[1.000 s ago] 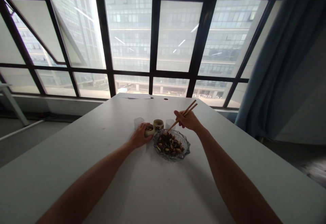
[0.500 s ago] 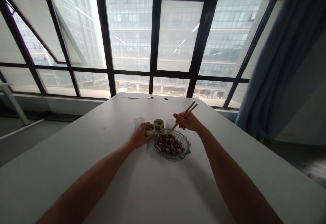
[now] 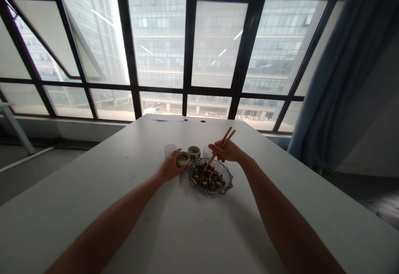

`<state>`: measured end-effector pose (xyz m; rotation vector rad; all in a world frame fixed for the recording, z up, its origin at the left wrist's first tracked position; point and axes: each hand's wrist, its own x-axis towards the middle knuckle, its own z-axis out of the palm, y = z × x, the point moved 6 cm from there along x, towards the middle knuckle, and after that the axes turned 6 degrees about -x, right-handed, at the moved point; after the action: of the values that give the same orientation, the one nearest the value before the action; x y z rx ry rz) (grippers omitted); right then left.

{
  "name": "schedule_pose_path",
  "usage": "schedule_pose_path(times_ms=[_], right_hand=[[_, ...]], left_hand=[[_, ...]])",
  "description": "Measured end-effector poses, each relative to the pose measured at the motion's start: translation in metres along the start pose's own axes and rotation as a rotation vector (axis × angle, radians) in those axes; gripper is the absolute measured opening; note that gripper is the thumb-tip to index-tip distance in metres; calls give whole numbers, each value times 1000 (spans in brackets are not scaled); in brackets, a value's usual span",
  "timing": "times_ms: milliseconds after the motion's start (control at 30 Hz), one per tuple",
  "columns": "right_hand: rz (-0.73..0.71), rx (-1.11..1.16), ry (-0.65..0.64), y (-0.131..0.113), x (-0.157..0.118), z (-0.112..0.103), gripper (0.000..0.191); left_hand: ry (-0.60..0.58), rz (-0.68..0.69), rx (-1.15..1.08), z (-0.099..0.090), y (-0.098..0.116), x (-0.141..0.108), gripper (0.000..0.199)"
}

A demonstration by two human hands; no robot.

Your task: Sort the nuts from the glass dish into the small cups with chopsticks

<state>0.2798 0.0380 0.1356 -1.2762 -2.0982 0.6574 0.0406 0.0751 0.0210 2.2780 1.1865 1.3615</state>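
My left hand (image 3: pixel 168 168) is wrapped round the near-left side of a small cup (image 3: pixel 182 160) with some brown pieces in it. Wooden chopsticks (image 3: pixel 225 139) are gripped in my right hand (image 3: pixel 228 151), their tips down among the brown, nut-like pieces (image 3: pixel 208 178) heaped in a clear glass bowl (image 3: pixel 229 181). Whether the tips pinch a piece is too small to tell. A second small cup with a dark pattern (image 3: pixel 193 153) stands behind the bowl, just right of the held cup.
On the white table (image 3: pixel 187 232), a translucent cup (image 3: pixel 170 150) stands behind my left hand and another (image 3: pixel 207 151) behind the bowl, partly hidden by my right hand. Papers (image 3: pixel 162 117) lie at the far edge, below windows. A blue curtain (image 3: pixel 324 82) hangs at the right.
My right hand has shifted slightly left, and the chopsticks' upper ends have moved left and a little down. My left fingers have moved off the held cup's top, showing more of its rim.
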Motion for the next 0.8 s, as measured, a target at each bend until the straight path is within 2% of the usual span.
schedule_pose_path(times_ms=[200, 400, 567, 700, 800], right_hand=[[-7, 40, 115, -2, -3, -11, 56], [29, 2, -13, 3, 0, -1, 49], [25, 5, 14, 2, -1, 0, 46], [21, 72, 118, -2, -1, -8, 49], [96, 209, 323, 4, 0, -24, 51]], left_hand=[[-15, 18, 23, -1, 5, 0, 79], [-23, 36, 30, -3, 10, -1, 77], [-39, 26, 55, -2, 10, -1, 73], [-48, 21, 73, -3, 12, -2, 73], [-58, 25, 75, -3, 14, -2, 74]])
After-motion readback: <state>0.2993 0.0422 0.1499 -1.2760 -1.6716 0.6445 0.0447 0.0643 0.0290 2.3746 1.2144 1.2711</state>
